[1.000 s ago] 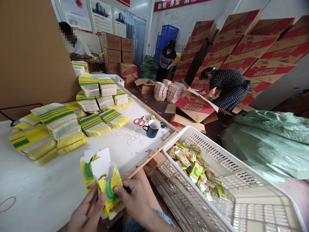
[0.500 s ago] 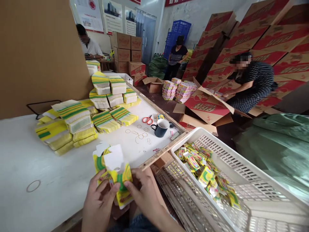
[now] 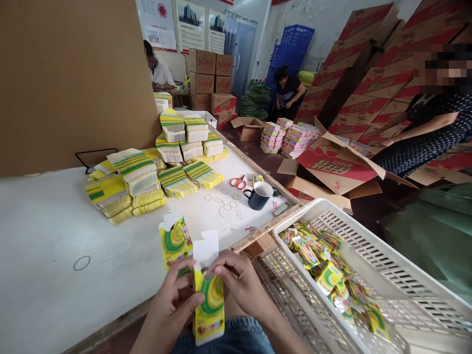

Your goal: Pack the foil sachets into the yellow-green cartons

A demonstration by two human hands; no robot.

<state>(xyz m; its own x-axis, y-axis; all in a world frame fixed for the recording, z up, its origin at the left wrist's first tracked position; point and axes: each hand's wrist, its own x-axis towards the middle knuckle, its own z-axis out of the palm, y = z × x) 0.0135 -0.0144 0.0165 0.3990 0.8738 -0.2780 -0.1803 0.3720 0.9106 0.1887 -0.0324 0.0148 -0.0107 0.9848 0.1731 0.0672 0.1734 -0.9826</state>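
Observation:
A small yellow-and-green paper carton stands upright over my lap, its white top flap raised. My left hand grips its left side with the thumb across the front. At the upper right edge, by the flap, the thumb and fingers of my right hand pinch the carton. Just beyond my left fingers is another printed carton at the table edge; whether those fingers touch it I cannot tell. Banded stacks of flat cartons lie farther back on the white table.
To my right, a white plastic crate holds many folded cartons. A dark mug, red-handled scissors and loose rubber bands are on the table. Beyond are an open cardboard box and two people nearby, another seated farther back.
The carton between my hands has turned upright, showing its printed front, and the second carton now shows apart from it. The view has swung left. The person at right has straightened somewhat.

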